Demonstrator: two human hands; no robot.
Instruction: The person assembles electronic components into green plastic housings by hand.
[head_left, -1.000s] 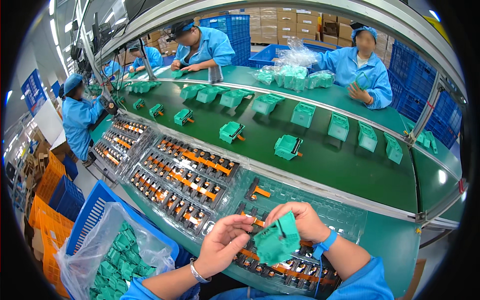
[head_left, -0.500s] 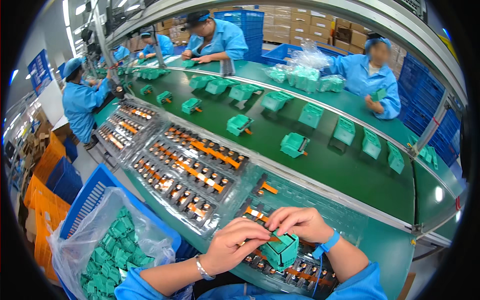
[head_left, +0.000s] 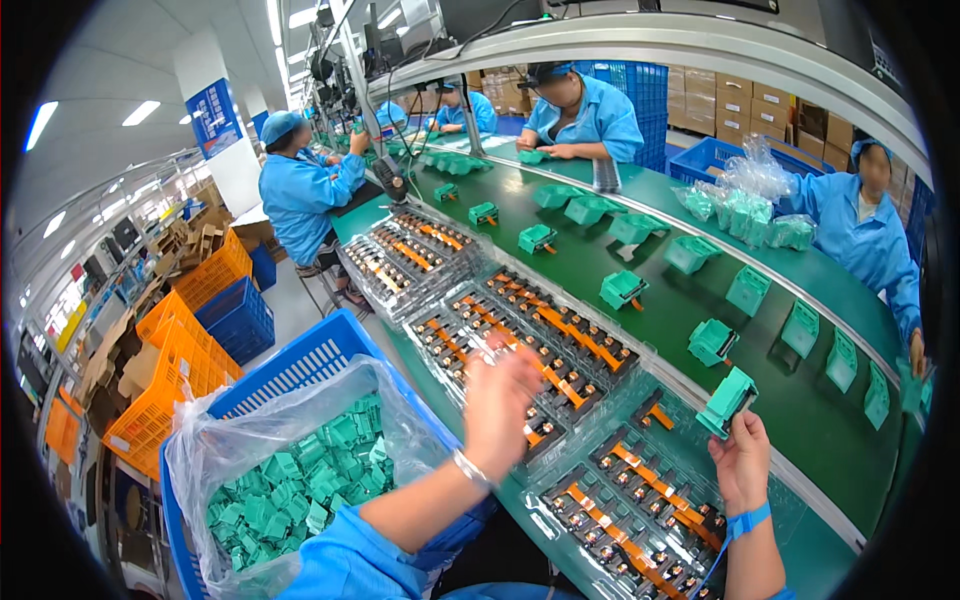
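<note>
Between the fingers of my right hand (head_left: 742, 468) is a green plastic housing (head_left: 727, 403), tilted, at the near edge of the green conveyor belt (head_left: 640, 290). My left hand (head_left: 503, 400), smeared by motion, hovers over the middle clear tray of dark parts with orange strips (head_left: 545, 350); its fingers cannot be made out well. Below my right hand lies a nearer clear tray (head_left: 560, 535) with several similar parts and orange strips. At my left, a blue basket (head_left: 290, 382) lined with clear plastic holds a heap of green housings (head_left: 310, 480).
Green housings (head_left: 712, 342) with orange tabs stand along the belt, with a second row (head_left: 748, 290) beyond. Co-workers in blue sit across (head_left: 590, 115), at the right (head_left: 865, 225) and at far left (head_left: 305, 185). Orange crates (head_left: 175, 370) stand on the floor. A metal frame (head_left: 620, 50) spans overhead.
My hands have parted: the right has carried the housing to the belt's edge, the left has swung left over the middle tray. The view has turned left. The right-hand co-worker's hand has lowered.
</note>
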